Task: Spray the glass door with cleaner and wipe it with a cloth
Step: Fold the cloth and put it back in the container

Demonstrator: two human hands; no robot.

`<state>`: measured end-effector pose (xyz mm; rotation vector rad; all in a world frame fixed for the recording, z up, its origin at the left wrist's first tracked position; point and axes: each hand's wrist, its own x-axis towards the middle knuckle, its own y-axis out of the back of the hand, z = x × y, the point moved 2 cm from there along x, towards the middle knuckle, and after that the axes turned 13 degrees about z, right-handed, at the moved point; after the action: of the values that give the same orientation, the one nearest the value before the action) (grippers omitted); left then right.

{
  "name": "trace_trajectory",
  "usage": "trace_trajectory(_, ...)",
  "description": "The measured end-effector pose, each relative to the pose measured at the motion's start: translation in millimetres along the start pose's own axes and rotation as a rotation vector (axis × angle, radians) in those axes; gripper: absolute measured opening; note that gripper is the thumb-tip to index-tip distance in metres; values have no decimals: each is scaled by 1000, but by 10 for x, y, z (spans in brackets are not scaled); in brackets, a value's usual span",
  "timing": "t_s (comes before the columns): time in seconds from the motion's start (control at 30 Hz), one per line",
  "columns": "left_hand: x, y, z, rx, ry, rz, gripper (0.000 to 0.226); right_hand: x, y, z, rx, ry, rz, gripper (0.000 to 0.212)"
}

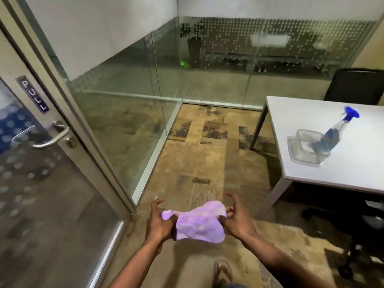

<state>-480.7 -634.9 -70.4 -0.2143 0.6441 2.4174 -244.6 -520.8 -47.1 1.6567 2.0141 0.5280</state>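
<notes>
The glass door (47,183) is standing at the left, its handle (41,138) under a PULL label (33,94). The white desk (342,173) is carrying a clear tray (299,154) with the spray bottle (334,134) leaning in it. Left hand (159,223) and right hand (236,221) are each pinching the purple cloth (197,223) in their grip, low over the carpet.

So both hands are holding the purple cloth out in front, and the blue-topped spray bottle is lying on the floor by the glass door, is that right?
Not quite. Both hands, left hand and right hand, do hold the purple cloth, but the head view shows the spray bottle on the white table, leaning in a clear plastic container, not on the floor.
</notes>
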Motion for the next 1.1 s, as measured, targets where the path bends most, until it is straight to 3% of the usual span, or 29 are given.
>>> trace_trajectory(0.1,-34,-136,172,99,-192,-129,38,-13,202,17,-104,108,60,46)
trace_trajectory(0.17,-68,-238,317,211,-298,-163,35,11,335,69,-158,189,106,45)
trace_trajectory(0.33,-117,-481,604,352,-524,-124,35,119,672,144,-270,266,213,24)
trace_trajectory(0.53,-206,-867,941,485,-758,-124,17,386,1138,323,-256,281,342,14)
trace_trajectory(0.63,-265,-1111,1171,416,-710,-219,8,588,1427,461,-204,274,353,13)
trace_trajectory(0.77,-332,-1437,1434,303,-485,-531,9,895,1803,705,-56,172,267,18)
trace_trajectory(0.83,-385,-1574,1536,252,-455,-623,14,1017,1965,834,38,94,242,16)
trace_trajectory(1.1,-717,-2194,1821,126,-388,-700,11,1297,2504,1347,269,-64,314,18)
